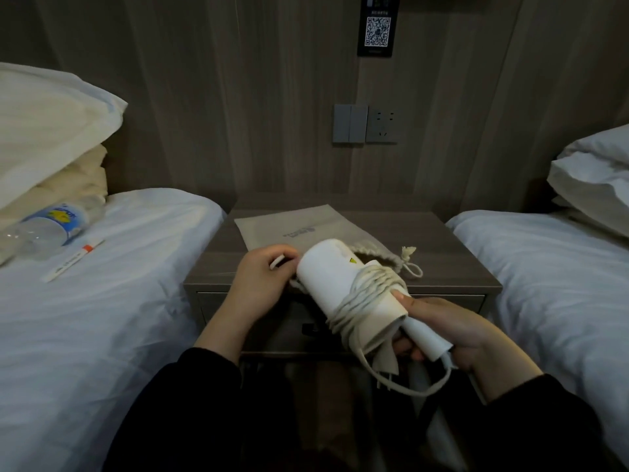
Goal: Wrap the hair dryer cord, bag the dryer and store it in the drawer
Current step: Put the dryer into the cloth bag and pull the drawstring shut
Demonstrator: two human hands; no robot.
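Between two white beds stood the wooden nightstand (442, 253). Just above its front edge the hair dryer (326, 277) was held, its cord (367, 294) coiled many times around the body, with one loop hanging loose below. The right hand (442, 332) gripped the handle, thumb on the coils; the left hand (262, 281) curled its fingers round the cord's free end. On the nightstand's top the drawstring bag (289, 226) lay flat. Bagging remained, and the drawer (272, 335) beneath looked shut.
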